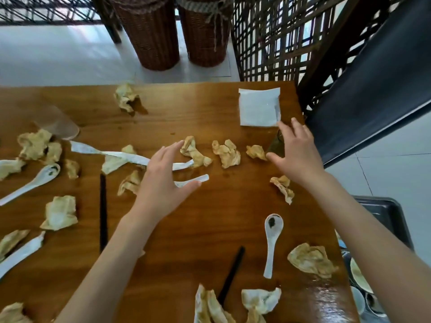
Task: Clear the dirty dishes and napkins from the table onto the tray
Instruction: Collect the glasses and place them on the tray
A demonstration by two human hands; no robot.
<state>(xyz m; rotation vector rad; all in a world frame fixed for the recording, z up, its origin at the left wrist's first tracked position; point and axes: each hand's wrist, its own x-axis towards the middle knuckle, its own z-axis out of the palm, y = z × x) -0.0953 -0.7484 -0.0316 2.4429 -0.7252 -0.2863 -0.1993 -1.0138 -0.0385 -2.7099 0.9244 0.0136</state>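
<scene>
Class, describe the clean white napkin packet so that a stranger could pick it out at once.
Start at the wooden table and go to its far right corner. The napkin packet lies flat there, just beyond the right hand. Unlike the crumpled, stained napkins around, it is square, smooth and white.

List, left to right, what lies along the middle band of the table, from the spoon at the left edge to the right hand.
Spoon → black chopstick → left hand → crumpled napkin → small napkin → right hand.

Partly seen things
The tray (382, 213) is cut off at right; the right hand (296, 150) hides a dark object.
</scene>
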